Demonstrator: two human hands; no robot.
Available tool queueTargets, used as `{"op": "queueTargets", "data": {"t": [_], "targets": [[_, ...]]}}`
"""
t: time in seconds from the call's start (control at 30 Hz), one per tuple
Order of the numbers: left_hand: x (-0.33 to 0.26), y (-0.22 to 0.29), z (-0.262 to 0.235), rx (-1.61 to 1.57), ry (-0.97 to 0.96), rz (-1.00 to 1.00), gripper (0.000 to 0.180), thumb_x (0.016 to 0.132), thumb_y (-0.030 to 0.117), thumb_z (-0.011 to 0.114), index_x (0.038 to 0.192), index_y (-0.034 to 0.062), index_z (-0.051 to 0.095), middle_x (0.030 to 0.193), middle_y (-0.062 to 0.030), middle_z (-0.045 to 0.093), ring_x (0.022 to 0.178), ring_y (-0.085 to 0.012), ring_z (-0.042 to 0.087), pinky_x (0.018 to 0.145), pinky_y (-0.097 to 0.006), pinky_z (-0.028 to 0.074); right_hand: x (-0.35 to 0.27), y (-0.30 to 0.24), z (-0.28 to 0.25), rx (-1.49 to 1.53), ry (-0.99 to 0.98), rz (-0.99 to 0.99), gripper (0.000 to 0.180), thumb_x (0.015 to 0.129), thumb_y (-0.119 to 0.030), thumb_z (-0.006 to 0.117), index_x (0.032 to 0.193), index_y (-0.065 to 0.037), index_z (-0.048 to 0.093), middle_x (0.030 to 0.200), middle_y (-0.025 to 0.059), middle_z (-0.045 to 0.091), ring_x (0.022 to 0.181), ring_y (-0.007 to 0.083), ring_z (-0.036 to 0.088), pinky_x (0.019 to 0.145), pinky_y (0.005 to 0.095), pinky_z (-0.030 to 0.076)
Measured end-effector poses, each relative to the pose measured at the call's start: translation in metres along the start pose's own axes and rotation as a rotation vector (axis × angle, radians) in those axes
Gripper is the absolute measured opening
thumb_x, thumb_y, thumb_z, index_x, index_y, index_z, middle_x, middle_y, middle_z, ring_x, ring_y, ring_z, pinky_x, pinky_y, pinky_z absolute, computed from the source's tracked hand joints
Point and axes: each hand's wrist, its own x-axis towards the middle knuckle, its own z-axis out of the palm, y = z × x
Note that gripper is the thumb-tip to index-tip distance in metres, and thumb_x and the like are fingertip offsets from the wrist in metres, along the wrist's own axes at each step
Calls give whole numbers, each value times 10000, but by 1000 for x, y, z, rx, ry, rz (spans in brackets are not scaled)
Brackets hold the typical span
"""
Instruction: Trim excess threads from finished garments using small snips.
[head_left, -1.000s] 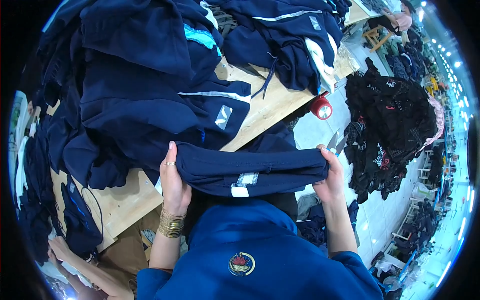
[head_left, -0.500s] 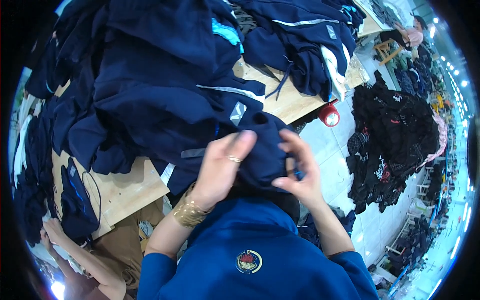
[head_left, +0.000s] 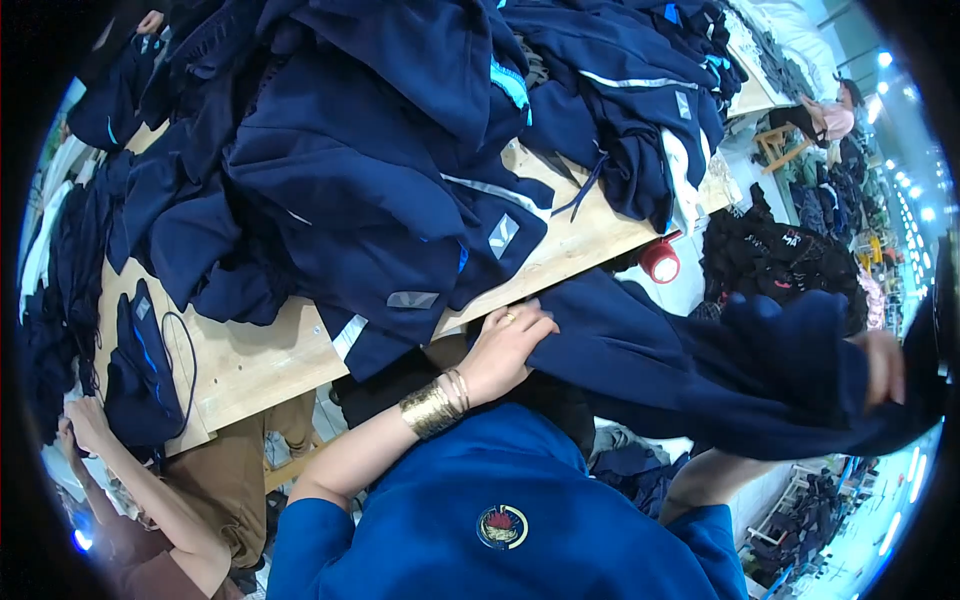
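A navy blue garment [head_left: 650, 350] stretches across in front of me from the table edge out to the right. My left hand [head_left: 508, 345], with a ring and gold bracelets at the wrist, is closed on its near end. At the far right, my right hand [head_left: 880, 368] grips the bunched other end; motion blurs its fingers, and cloth hides part of them. Beside my left hand, more navy garments with silver reflective patches [head_left: 412, 300] lie heaped on the wooden table [head_left: 265, 365].
A red cylindrical object [head_left: 659, 262] is beside the table's right edge. Black garments [head_left: 770, 255] lie piled on the floor to the right. At the lower left, a co-worker's hands [head_left: 88, 425] are at a small navy piece [head_left: 150, 375]. Another person [head_left: 832, 118] sits far off at upper right.
My right hand has swung far out to the right, drawing the garment, bunched between both hands before, out lengthwise. My left hand has moved slightly right and now grips its near end.
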Motion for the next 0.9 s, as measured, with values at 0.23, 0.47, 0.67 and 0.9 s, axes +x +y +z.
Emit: {"op": "queueTargets", "data": {"t": [0.23, 0.47, 0.67, 0.9], "targets": [[-58, 48, -129, -774, -191, 54, 323, 650, 76, 677, 934, -12, 549, 836, -49, 578, 785, -100, 545, 739, -243, 439, -2, 36, 84, -497, 628, -130, 307, 902, -202, 350, 1135, -12, 413, 961, 56, 521, 740, 122, 533, 729, 235, 438], [-64, 38, -122, -1101, 120, -263, 390, 691, 7, 586, 1071, -1, 499, 997, -35, 549, 933, -95, 510, 837, -226, 409, 3, 70, 4, -988, -226, 804, 243, 713, -92, 653, 931, 1, 602, 810, 46, 603, 738, 106, 561, 687, 227, 439], [-59, 20, -109, -1294, 195, -419, 537, 735, 62, 622, 1232, 33, 422, 1112, -76, 528, 1023, -148, 507, 916, -260, 377, -34, 114, 27, -806, -354, 896, 325, 721, -100, 670, 1030, -31, 596, 929, 77, 628, 885, 144, 582, 758, 249, 443], [-61, 22, -141, -1147, 146, -192, 693, 704, 59, 671, 1298, 56, 312, 1185, -105, 463, 1031, -147, 497, 892, -276, 405, -54, 158, 69, -711, -476, 721, 230, 707, -52, 665, 920, -11, 589, 775, 51, 617, 709, 94, 570, 679, 229, 446]]}}
